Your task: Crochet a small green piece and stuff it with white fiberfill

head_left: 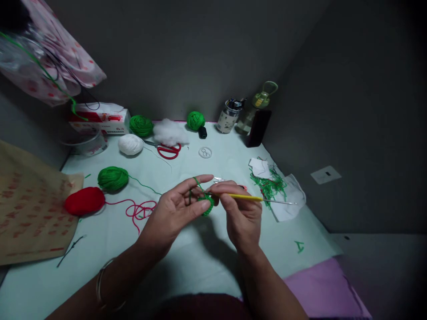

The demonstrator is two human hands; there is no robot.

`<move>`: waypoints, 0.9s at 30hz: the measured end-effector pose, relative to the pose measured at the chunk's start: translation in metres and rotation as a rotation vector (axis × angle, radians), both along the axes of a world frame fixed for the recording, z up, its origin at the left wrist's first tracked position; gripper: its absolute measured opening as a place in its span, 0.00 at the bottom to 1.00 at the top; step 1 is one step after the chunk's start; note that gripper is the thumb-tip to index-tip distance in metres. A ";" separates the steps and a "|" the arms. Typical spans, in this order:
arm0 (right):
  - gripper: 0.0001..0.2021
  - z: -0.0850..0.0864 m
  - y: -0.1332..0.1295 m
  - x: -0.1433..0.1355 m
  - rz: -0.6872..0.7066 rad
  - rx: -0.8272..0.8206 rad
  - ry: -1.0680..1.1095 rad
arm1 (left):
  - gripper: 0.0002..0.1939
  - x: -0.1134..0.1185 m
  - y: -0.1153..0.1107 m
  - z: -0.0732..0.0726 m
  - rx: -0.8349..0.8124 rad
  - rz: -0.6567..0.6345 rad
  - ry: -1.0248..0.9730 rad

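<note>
My left hand (176,206) pinches a small green crocheted piece (207,207) between thumb and fingers, with green yarn looped over its raised index finger. My right hand (243,218) grips a crochet hook (247,197) with a yellow handle; its tip meets the green piece, and its thin metal end points right. A green yarn ball (113,178) lies to the left, its strand running toward my left hand. Nearby is a red yarn ball (84,201) with a loose, tangled red strand (140,210). Part of the green piece is hidden by my fingers.
Along the back stand a tissue box (100,121), white stuffing (170,132), red-handled scissors (169,151), a pen cup (228,118), a bottle (247,120) and a dark phone (259,129). Green yarn scraps (275,186) lie right; a paper bag (33,209) stands left.
</note>
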State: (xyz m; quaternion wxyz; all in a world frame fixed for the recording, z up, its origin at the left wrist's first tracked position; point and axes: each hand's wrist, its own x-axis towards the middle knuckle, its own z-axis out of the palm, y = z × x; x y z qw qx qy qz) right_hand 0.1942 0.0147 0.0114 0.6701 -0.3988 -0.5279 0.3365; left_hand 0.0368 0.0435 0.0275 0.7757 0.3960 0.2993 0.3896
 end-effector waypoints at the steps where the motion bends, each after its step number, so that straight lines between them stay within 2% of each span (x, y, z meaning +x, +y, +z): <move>1: 0.07 -0.001 0.000 0.000 -0.012 -0.019 0.020 | 0.19 -0.001 0.000 0.000 0.029 -0.001 0.041; 7: 0.09 0.003 0.004 0.005 0.089 -0.136 0.244 | 0.16 -0.005 0.005 0.002 0.120 0.014 0.173; 11: 0.10 0.006 0.003 0.006 0.115 -0.135 0.215 | 0.15 -0.005 0.007 0.005 0.150 0.042 0.225; 14: 0.10 0.006 -0.003 0.004 0.031 -0.043 0.030 | 0.16 -0.004 0.005 0.005 0.181 0.071 0.284; 17: 0.11 0.005 -0.009 0.001 -0.108 0.165 -0.285 | 0.19 -0.003 0.003 0.005 0.234 0.136 0.325; 19: 0.14 0.003 -0.010 -0.001 -0.155 0.304 -0.452 | 0.20 -0.002 0.001 0.004 0.262 0.173 0.332; 21: 0.15 0.001 -0.011 -0.002 -0.189 0.370 -0.611 | 0.21 -0.001 0.000 0.004 0.261 0.204 0.317; 24: 0.16 -0.002 -0.012 -0.001 -0.290 0.395 -0.868 | 0.23 0.000 -0.001 0.004 0.135 0.178 0.174; 25: 0.17 -0.002 -0.012 -0.001 -0.310 0.400 -0.890 | 0.24 0.000 -0.001 0.005 0.056 0.133 0.094; 27: 0.16 -0.001 -0.012 0.000 -0.297 0.371 -0.750 | 0.23 -0.001 0.001 0.006 -0.100 0.029 -0.052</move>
